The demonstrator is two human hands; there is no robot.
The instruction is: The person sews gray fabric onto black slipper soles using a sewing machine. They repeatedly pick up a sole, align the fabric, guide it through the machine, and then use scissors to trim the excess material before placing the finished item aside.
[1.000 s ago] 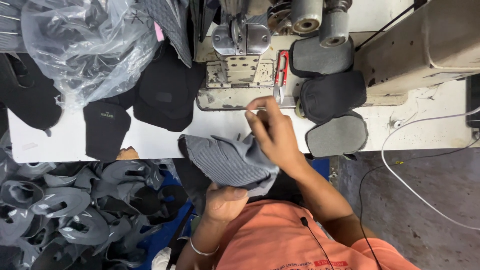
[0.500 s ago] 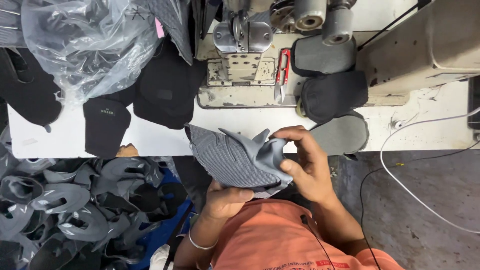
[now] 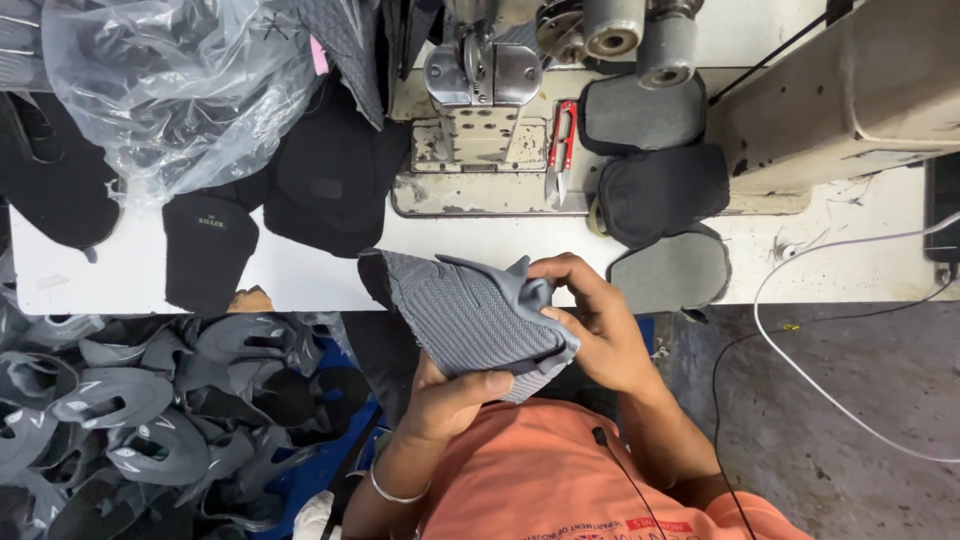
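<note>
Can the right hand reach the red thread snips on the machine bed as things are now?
Probably yes. The red thread snips lie uncovered on the machine bed, straight ahead of the right hand, with bare table between them. But that hand is holding the grey shoe upper.

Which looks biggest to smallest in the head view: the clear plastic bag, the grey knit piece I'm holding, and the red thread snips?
1. Clear plastic bag, the largest, though its top is cut off by the picture edge.
2. Grey knit piece, held in both hands and nearer the camera, so its look may flatter it.
3. Red thread snips, plainly the smallest.
</note>
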